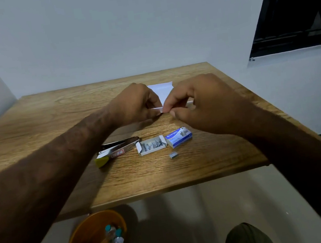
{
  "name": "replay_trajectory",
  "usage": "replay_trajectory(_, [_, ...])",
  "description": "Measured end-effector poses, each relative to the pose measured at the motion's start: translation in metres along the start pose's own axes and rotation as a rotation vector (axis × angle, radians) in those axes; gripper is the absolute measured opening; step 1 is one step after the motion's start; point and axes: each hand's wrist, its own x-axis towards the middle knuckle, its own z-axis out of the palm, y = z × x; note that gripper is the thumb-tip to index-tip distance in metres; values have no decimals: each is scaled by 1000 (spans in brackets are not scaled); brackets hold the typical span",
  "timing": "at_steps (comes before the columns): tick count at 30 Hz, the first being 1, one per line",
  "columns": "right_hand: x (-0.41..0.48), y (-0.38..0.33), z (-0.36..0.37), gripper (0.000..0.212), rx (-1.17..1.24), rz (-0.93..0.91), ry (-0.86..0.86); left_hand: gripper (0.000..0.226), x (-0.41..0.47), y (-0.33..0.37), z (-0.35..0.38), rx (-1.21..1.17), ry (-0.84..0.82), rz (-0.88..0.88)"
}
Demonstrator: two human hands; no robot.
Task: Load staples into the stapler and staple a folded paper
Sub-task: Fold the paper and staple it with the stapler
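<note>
A white paper [163, 91] lies on the wooden table [42, 116], its near edge lifted into a fold. My left hand [135, 104] pinches that folded edge from the left, and my right hand [202, 103] pinches it from the right. Both hands hide much of the sheet. Nearer to me lies a metal stapler [118, 148] with a yellow-green end, its top swung open. To its right sits an open white tray of staples [151, 145], then its blue sleeve box [179, 137]. A small loose strip of staples [173, 155] lies in front of them.
An orange bin [85, 239] holding bottles stands on the floor under the table's near edge, by my knees. Walls close in behind and to the left. A dark window [293, 8] is at the upper right.
</note>
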Motion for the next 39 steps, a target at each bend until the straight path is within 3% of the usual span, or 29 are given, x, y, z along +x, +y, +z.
replay_trajectory(4, [10, -28, 20, 17, 77, -63, -94, 17, -19, -10, -5, 0, -20, -64])
replay_trajectory(7, [15, -44, 39, 13, 62, -88, -228, 39, -30, -20, -11, -57, -20, -80])
replay_trajectory(10, [20, -54, 60, 25, -29, -133, -294, 22, -39, -30, -18, -69, -62, -65])
replay_trajectory(14, [23, -66, 79, 38, -148, -218, -326, 22, -47, -37, -17, -152, -14, -102])
replay_trajectory(29, [29, -76, 90, 32, -122, -313, -339, 8, -49, -43, -6, -277, 121, -120])
replay_trajectory(34, [22, -64, 31, 37, 24, -217, -145, 43, -48, -31, -15, -291, 245, -26])
replay_trajectory(37, [16, -28, -11, 27, 207, -71, -35, 25, -34, -15, -12, -33, 313, 43])
replay_trajectory(39, [9, 1, -28, 21, 481, 152, -26, 15, -21, -4, -7, 80, 393, 89])
